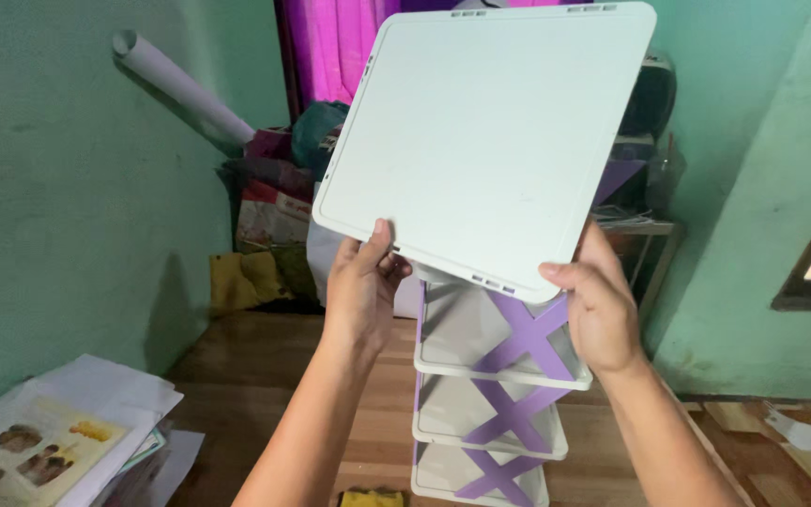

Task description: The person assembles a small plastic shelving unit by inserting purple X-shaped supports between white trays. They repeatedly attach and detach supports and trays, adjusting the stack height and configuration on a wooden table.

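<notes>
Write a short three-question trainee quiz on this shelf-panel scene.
1. True or false: both hands grip the white shelf panel.
2. What colour are the cross braces on the shelf rack? A) green B) purple C) red
3. What leans against the wall at upper left?

Key:
1. True: left hand and right hand hold its lower edge.
2. B
3. A rolled white paper tube.

White shelf panel (481,141) is looking like smooth matt plastic; purple cross braces (527,343) are showing plastic too; floor (265,376) is looking wood-grained, slightly glossy.
</notes>
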